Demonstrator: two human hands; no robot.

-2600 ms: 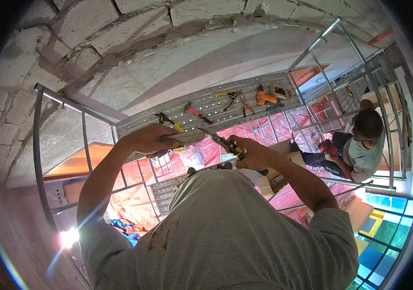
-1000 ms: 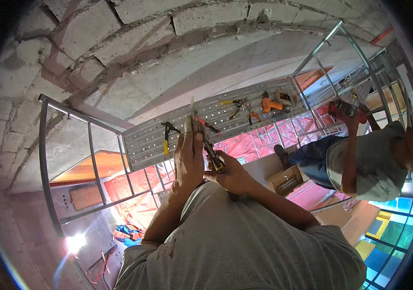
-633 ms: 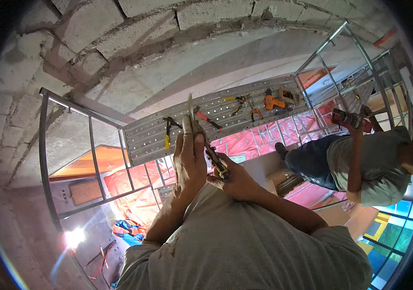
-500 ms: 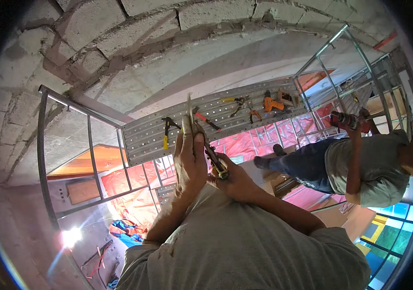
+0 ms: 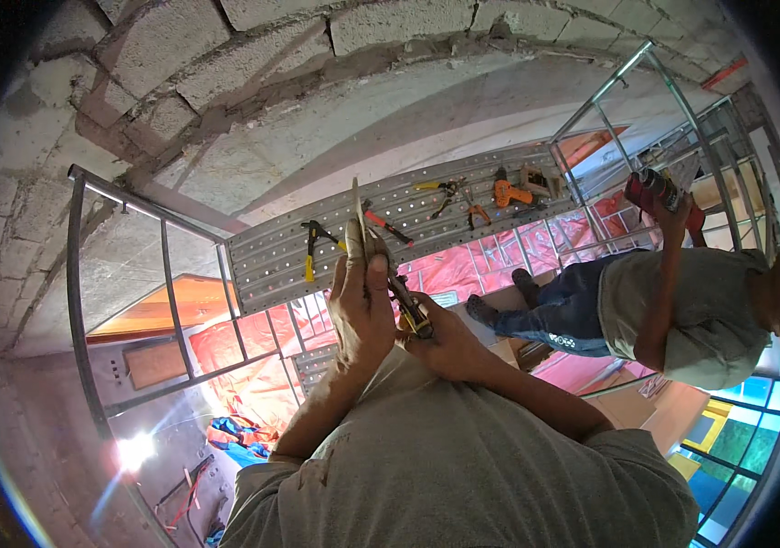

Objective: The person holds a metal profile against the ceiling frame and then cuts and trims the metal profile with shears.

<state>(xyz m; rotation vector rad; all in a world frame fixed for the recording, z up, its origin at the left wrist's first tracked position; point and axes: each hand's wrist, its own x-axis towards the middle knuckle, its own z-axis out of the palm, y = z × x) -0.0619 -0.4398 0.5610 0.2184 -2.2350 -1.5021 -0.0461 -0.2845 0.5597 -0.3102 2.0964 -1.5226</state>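
Note:
My left hand (image 5: 361, 306) is raised in front of my chest, its fingers straight and pressed together around a thin pale strip (image 5: 356, 196) that points up past the fingertips. Close beside it, my right hand (image 5: 449, 341) grips a dark hand tool with yellow parts (image 5: 414, 315); its exact kind does not show. The tool's upper part leans against the left palm and the strip. Beyond my hands, a hammer with a yellow handle (image 5: 310, 260) and a red-and-black hand tool (image 5: 386, 226) lie on the perforated metal platform (image 5: 262, 265).
Farther right on the platform lie pliers (image 5: 447, 196), orange-handled pliers (image 5: 475, 216) and an orange drill (image 5: 511, 191). Metal guard frames (image 5: 175, 292) stand at both ends. A rough block wall (image 5: 271, 55) rises ahead. At right, another person (image 5: 664, 301) holds a red-and-black power tool (image 5: 655, 194).
My hands keep nearly the same pose and hold. The other person's legs and feet have shifted, and their power tool has tilted and risen slightly.

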